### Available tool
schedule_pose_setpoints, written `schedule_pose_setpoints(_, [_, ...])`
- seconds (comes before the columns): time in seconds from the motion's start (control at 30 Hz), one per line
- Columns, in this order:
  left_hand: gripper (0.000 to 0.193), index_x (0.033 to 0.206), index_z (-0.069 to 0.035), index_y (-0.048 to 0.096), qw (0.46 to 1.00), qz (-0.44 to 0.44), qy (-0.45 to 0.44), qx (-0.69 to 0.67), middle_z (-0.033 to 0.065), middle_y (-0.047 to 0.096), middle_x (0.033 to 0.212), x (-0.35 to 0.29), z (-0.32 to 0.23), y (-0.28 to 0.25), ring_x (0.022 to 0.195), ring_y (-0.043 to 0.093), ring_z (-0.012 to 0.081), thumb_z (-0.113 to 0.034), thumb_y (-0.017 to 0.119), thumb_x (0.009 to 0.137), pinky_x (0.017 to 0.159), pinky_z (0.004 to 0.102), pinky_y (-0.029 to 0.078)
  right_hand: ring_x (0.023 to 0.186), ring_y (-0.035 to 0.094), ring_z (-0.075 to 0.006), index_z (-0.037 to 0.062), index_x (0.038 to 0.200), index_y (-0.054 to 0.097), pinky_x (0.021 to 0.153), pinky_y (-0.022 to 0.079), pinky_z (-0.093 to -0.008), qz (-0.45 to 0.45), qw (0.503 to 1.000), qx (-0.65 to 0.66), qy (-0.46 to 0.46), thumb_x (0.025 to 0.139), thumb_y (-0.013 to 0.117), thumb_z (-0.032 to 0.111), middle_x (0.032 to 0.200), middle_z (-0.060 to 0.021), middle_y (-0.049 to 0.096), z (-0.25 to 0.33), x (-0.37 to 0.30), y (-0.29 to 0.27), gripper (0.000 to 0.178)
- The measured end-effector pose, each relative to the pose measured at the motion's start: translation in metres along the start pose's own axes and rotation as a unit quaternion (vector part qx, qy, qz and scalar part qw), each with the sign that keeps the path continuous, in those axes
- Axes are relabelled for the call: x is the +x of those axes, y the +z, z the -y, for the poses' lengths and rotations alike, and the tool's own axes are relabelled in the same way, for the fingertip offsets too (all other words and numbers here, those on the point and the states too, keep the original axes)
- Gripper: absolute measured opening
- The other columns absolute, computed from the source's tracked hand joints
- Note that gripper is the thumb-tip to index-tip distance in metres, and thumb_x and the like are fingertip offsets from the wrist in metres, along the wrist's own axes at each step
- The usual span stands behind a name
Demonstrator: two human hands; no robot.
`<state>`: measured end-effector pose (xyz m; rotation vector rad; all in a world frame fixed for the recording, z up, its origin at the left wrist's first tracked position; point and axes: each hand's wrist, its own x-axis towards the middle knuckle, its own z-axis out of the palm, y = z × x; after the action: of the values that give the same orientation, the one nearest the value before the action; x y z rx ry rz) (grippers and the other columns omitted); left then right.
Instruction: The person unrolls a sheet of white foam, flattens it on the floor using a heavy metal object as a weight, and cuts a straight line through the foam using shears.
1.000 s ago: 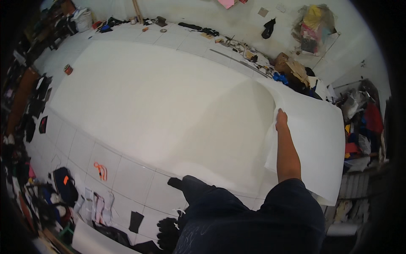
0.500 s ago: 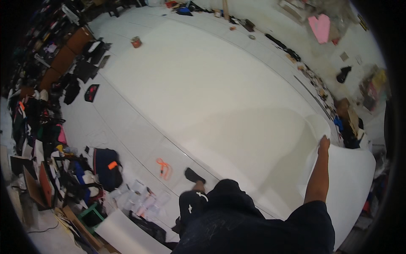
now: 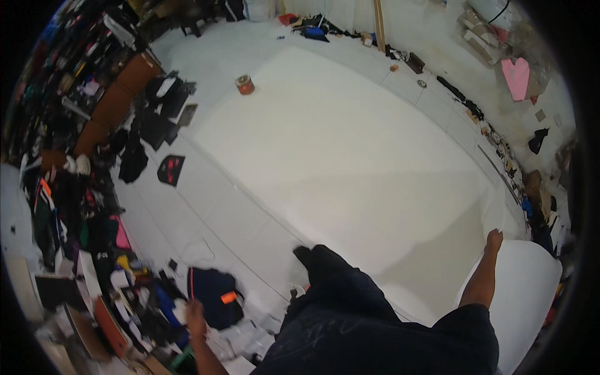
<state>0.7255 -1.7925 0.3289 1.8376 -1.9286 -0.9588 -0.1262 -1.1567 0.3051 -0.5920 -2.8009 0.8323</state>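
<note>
A very large white sheet (image 3: pixel 350 150) lies spread over the white tiled floor. My right hand (image 3: pixel 494 240) is stretched out to the right and grips the sheet's raised edge, so that a flap (image 3: pixel 531 294) hangs folded below my arm. My left hand (image 3: pixel 195 311) hangs low at my left side, blurred, just above a dark bag with an orange patch (image 3: pixel 212 294); it touches nothing that I can see. My dark trousers and one dark shoe (image 3: pixel 306 256) stand at the sheet's near edge.
A small orange tin (image 3: pixel 244 84) stands at the sheet's far corner. A black cloth piece (image 3: pixel 170 169) lies on the tiles to the left. Heaps of clothes and boxes (image 3: pixel 81 206) line the left side. A pink heart shape (image 3: pixel 516 78) leans against the far right wall.
The view has swung further to the left. My right hand keeps hold of the sheet's edge. My left hand and the dark bag have come into view at the lower left.
</note>
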Motion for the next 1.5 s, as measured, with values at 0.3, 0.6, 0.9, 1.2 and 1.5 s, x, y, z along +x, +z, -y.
schedule_pose_setpoints(0.3, [0.033,0.113,0.003,0.056,0.931,0.205,-0.303,0.011,0.0151,0.06,0.103,0.162,0.054,0.023,0.093,0.056,0.025,-0.021,0.052,0.091,0.082,0.0364,0.044,0.098,0.057,-0.0447,-0.0068,0.108,0.055,0.084,0.045,-0.0466,-0.079,0.994,-0.075,-0.004,0.092,0.04,0.03,0.104,-0.0286,0.06,0.184,-0.122,0.119,0.043])
schedule_pose_setpoints(0.6, [0.038,0.113,0.007,0.054,0.956,0.195,-0.174,0.134,0.021,0.058,0.111,0.612,0.03,-0.071,0.103,0.055,0.0318,-0.023,0.053,0.09,0.091,0.0394,0.042,0.11,0.053,-0.0412,-0.0037,0.124,0.047,0.095,0.041,-0.0439,-0.185,0.958,-0.208,-0.071,0.093,0.04,0.033,0.12,-0.0253,0.054,0.359,-0.223,0.187,0.048])
schedule_pose_setpoints(0.9, [0.034,0.117,0.005,0.052,0.932,0.11,0.346,0.012,0.0152,0.061,0.102,1.035,-0.469,-0.031,0.093,0.057,0.0234,-0.018,0.053,0.092,0.084,0.0328,0.044,0.111,0.052,-0.0417,-0.0007,0.127,0.045,0.095,0.04,-0.0466,-0.088,0.979,-0.117,0.139,0.094,0.037,0.035,0.123,-0.0236,0.053,0.559,-0.392,0.364,0.049])
schedule_pose_setpoints(1.2, [0.026,0.106,0.002,0.058,0.762,0.322,0.426,0.366,0.018,0.061,0.092,1.262,-0.468,0.108,0.087,0.059,0.0289,-0.014,0.056,0.086,0.079,0.0382,0.046,0.109,0.053,-0.0361,0.0046,0.121,0.054,0.092,0.044,-0.0432,-0.031,0.966,-0.141,0.214,0.092,0.041,0.019,0.122,-0.0217,0.054,0.724,-0.454,0.502,0.035])
schedule_pose_setpoints(1.5, [0.027,0.107,0.002,0.057,0.746,0.447,0.249,0.426,0.0183,0.061,0.093,1.475,-0.613,0.232,0.086,0.059,0.0288,-0.013,0.056,0.085,0.078,0.038,0.047,0.086,0.058,-0.0361,0.0082,0.109,0.056,0.072,0.048,-0.0466,-0.139,0.961,-0.137,0.196,0.092,0.049,0.026,0.092,-0.0165,0.059,0.991,-0.515,0.583,0.025])
